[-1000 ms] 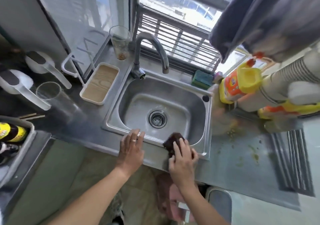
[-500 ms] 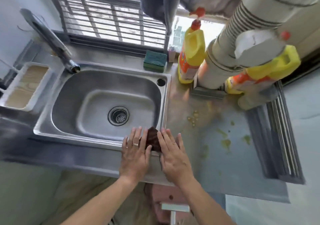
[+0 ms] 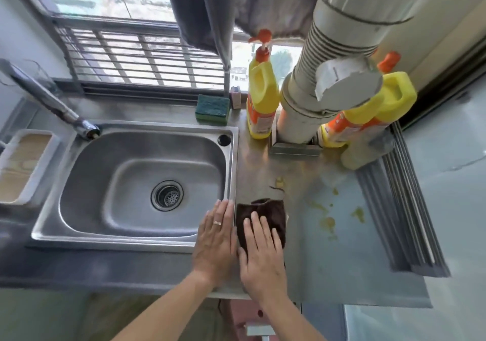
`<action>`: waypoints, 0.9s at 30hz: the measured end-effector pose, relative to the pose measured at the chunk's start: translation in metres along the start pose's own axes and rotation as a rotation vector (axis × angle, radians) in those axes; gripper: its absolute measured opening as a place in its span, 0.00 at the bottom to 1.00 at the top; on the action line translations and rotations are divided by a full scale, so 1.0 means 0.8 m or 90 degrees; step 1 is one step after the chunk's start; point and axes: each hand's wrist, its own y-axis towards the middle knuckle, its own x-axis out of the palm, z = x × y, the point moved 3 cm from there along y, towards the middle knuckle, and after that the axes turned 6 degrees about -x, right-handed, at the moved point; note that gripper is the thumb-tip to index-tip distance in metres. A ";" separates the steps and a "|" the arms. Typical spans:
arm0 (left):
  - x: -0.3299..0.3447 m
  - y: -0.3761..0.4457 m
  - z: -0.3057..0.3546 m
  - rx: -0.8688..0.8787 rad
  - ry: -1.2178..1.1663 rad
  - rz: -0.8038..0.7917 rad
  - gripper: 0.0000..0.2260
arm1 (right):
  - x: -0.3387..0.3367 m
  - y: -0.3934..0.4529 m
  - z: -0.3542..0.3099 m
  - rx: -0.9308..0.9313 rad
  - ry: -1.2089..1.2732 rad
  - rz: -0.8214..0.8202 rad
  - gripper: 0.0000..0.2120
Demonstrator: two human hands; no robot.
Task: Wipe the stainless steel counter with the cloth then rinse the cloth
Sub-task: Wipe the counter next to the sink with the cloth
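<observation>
A dark brown cloth (image 3: 271, 211) lies spread flat on the stainless steel counter (image 3: 328, 267), just right of the sink (image 3: 131, 183). My right hand (image 3: 260, 256) presses flat on the cloth's near half, fingers spread. My left hand (image 3: 215, 238) rests palm down on the sink's front right corner, touching the cloth's left edge; it holds nothing and wears a ring. Yellow-brown smears and crumbs (image 3: 328, 222) dot the counter to the right of the cloth. The faucet (image 3: 52, 104) reaches over the sink's back left corner.
Two yellow detergent bottles (image 3: 263, 101) and a thick grey pipe (image 3: 315, 83) stand at the back of the counter. A green sponge (image 3: 212, 106) lies behind the sink. A ribbed drain rack (image 3: 399, 209) sits at the right, a white tray (image 3: 23, 167) at the left.
The cloth has moved right, off the sink's front rim onto the counter, and now lies spread out under my right hand. My left hand followed to the sink's corner. The view shifted right.
</observation>
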 end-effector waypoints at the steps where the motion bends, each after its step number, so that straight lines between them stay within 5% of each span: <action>1: 0.002 0.001 -0.001 -0.012 0.003 0.001 0.26 | 0.000 0.015 0.001 0.008 0.000 0.012 0.29; 11: 0.013 0.010 -0.010 -0.020 0.024 0.032 0.26 | -0.015 0.197 0.051 -0.045 0.010 0.001 0.27; 27: 0.012 0.006 -0.006 -0.033 0.040 0.023 0.25 | -0.127 0.038 0.291 0.187 0.010 0.107 0.21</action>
